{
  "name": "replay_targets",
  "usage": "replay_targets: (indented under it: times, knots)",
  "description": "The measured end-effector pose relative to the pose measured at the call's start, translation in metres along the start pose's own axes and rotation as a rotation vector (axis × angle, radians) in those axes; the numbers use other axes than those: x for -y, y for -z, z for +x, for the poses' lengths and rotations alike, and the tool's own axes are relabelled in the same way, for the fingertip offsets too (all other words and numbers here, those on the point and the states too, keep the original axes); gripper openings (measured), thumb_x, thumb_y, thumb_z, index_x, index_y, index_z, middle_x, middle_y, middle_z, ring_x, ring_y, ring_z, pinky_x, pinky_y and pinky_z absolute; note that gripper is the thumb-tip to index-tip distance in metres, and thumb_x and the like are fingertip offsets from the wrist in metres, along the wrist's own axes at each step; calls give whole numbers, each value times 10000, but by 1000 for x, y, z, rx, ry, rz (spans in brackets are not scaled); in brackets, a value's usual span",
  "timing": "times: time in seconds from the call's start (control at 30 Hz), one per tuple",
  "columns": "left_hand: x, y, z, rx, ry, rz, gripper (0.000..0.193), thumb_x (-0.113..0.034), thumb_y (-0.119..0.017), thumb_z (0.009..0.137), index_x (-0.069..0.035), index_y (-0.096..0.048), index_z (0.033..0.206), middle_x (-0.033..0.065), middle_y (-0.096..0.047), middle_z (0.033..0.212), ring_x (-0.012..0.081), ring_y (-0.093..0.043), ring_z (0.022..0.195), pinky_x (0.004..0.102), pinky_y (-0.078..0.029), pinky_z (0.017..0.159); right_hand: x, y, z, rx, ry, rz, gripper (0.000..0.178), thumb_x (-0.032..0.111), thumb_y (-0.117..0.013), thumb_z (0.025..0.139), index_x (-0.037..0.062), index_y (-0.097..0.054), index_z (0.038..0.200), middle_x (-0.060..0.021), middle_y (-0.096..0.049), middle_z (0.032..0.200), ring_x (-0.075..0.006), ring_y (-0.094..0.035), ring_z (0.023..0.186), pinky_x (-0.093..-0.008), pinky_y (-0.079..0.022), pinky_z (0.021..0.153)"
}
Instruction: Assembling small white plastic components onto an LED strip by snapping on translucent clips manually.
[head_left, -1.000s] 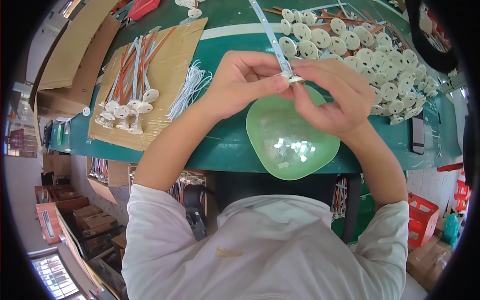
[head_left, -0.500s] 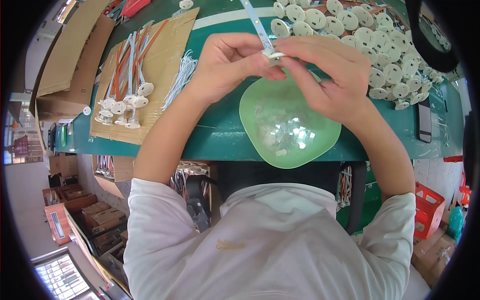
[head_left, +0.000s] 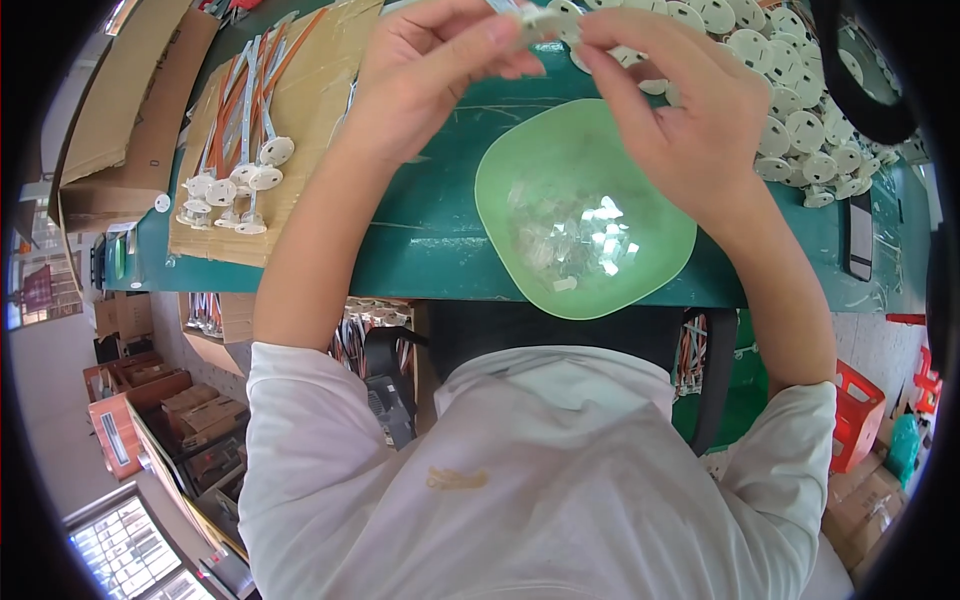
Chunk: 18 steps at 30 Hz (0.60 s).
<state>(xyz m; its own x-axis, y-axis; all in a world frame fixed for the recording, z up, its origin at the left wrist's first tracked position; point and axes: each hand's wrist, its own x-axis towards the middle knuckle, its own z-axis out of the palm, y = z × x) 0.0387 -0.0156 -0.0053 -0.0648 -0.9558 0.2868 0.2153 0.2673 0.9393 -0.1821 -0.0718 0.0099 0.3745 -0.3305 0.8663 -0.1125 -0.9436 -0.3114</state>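
Observation:
At the top edge, my left hand point(head_left: 420, 75) is closed on a small white disc point(head_left: 540, 24) that carries a light strip, mostly out of the picture now. My right hand point(head_left: 690, 110) pinches at the disc's right side, thumb and forefinger close together; blur hides whether a smaller piece is between them. Below the hands stands a green bowl point(head_left: 655, 215) with many small clear flat pieces point(head_left: 575, 240) in it. Beyond my right hand lies a large heap of white discs point(head_left: 805, 130).
A sheet of cardboard point(head_left: 310, 110) on the green table point(head_left: 420, 270) bears several strips with white discs point(head_left: 240, 185). An open cardboard box point(head_left: 140, 130) is at the far left. A phone-like slab point(head_left: 858, 235) lies at right, with a red stool point(head_left: 855, 415) below.
Both hands have moved up and away with the disc, toward the top edge. The view has shifted slightly, and more of the bowl shows. The strip has mostly left the picture.

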Motion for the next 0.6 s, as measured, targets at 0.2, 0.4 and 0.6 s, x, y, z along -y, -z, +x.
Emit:
replay_targets:
  times: [0.2, 0.4, 0.6]
  knots:
    - [-5, -10, 6, -256, 8, 72, 216, -145, -666, 964, 1, -680, 1122, 89, -708, 1037, 147, -656, 852, 298, -529, 790, 1, 1, -16, 672, 88, 226, 185, 67, -749, 783, 26, -693, 955, -107, -694, 910, -299, -654, 819, -386, -541, 724]
    - [8, -1, 8, -200, 44, 231, 164, -165, -674, 963, -9, -685, 1010, 62, -707, 875, 115, -650, 776, 243, -510, 743, 6, 10, -12, 990, 10, 412, 231, 67, -780, 714, 21, -697, 924, -103, -689, 883, -294, -650, 821, -369, -529, 713]
    - [1, -14, 4, -197, 44, 202, 147, -165, -684, 956, -20, -682, 972, 50, -697, 820, 107, -648, 752, 234, -508, 730, -2, 13, -4, 1124, -213, 575, 78, -7, -738, 714, 4, -714, 787, -96, -686, 753, -257, -663, 688, -331, -513, 625]
